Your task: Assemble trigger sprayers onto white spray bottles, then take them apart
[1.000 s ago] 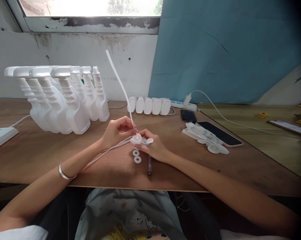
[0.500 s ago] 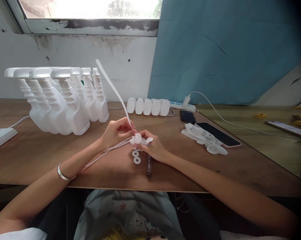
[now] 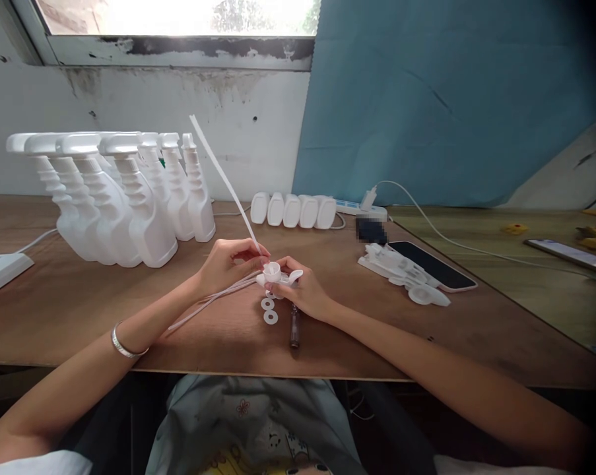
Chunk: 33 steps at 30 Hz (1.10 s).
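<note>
My left hand point(image 3: 234, 265) pinches the lower end of a long white plastic tube point(image 3: 221, 173), which leans up and to the left. My right hand point(image 3: 303, 288) grips a white spray-bottle trigger head point(image 3: 272, 272), its round collar facing up beside the tube's lower end. Whether the tube sits inside the collar is hidden by my fingers. Just below lie several flat white ring washers point(image 3: 270, 317). More thin tubes point(image 3: 213, 298) rest on the table under my left wrist. Partly under my right hand is a dark-handled tool point(image 3: 294, 330).
White spray bottles point(image 3: 149, 218) stand in a group at the left. Several white pieces point(image 3: 292, 211) line the back by a power strip point(image 3: 360, 210). At right lie loose trigger parts point(image 3: 401, 274) and a phone point(image 3: 431, 265). Another power strip point(image 3: 3, 274) sits at far left.
The tube's upper part was slightly bowed and blurred, and now looks straighter and sharper. My left hand has dipped very slightly; my right hand holds the trigger head in nearly the same place.
</note>
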Motion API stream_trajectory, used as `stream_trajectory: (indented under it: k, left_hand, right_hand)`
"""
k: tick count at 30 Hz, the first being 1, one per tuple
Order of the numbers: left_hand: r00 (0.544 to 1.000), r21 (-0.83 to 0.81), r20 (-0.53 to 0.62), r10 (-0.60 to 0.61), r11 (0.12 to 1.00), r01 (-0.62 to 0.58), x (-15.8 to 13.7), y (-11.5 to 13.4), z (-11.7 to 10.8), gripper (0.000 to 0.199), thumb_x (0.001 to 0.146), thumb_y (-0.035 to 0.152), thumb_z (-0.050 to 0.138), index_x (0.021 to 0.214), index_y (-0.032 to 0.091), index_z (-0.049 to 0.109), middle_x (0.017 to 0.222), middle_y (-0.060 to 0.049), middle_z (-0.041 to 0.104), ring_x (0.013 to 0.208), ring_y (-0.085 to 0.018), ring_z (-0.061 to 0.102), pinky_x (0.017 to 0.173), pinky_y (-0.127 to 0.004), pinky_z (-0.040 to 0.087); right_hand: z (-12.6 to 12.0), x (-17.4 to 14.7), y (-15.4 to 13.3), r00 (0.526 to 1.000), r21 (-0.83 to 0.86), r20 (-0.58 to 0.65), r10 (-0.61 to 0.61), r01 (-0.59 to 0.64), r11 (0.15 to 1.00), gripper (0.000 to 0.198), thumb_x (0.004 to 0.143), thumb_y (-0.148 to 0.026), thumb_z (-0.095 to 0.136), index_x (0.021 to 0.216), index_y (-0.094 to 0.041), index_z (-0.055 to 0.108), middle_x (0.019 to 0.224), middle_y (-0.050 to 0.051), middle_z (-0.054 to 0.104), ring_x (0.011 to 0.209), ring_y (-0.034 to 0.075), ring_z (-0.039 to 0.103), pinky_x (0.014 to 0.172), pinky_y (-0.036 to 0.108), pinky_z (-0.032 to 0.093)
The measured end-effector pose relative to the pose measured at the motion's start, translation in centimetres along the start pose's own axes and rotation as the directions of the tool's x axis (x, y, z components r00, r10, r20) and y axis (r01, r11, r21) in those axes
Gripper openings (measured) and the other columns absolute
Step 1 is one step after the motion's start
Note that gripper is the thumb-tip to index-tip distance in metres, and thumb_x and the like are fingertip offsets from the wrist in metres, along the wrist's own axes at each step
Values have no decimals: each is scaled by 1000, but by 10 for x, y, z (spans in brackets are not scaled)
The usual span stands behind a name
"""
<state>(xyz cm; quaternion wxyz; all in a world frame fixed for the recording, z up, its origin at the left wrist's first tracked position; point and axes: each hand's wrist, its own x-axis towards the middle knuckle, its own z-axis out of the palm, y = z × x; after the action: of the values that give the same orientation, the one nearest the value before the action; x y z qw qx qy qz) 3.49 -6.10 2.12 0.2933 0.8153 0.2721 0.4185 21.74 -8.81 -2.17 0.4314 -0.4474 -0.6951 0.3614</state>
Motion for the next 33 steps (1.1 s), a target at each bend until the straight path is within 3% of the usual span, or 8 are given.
stream_trajectory:
  k: [10,15,21,27,33]
  left_hand:
    - [998,126,24,65,990,-67,0,-2,8,20,78,31,57,76,12,60,75,-4,66,61,-9,55,60,-21,46]
    - [996,96,55,77,992,-82,-1,-9,10,18,78,30,57,77,13,58,74,-5,65,62,-10,56,61,-21,46]
    - [997,23,44,69,997,-70,0,-10,10,20,74,31,61,69,12,57,75,-5,65,59,-9,55,58,-21,47]
    - [998,38,57,-3,999,1,0,-6,12,23,72,33,62,66,11,58,53,3,52,44,-3,35,42,-17,31]
    - [992,-44,114,-59,997,65,0,-12,13,24,71,34,63,68,12,54,47,6,41,42,-3,31,39,-16,23]
  right_hand:
    - [0,0,0,1000,-94,1,10,-10,995,33,62,-45,67,79,-20,55,69,-3,59,59,11,50,56,23,39]
    - [0,-2,-3,1000,-170,15,8,-5,985,30,62,-44,68,76,-20,57,62,-5,57,55,10,46,54,22,36]
    - [0,-2,-5,1000,-114,12,24,-23,993,31,62,-44,68,75,-19,56,61,-4,55,54,9,43,52,21,33]
    - [-1,-2,-2,999,-81,43,-10,13,997,30,62,-42,68,74,-18,55,61,-5,54,56,9,44,53,21,34]
    - [-2,-4,-3,998,-73,63,-18,23,997,30,62,-42,68,75,-18,56,65,-4,54,58,9,45,56,22,35]
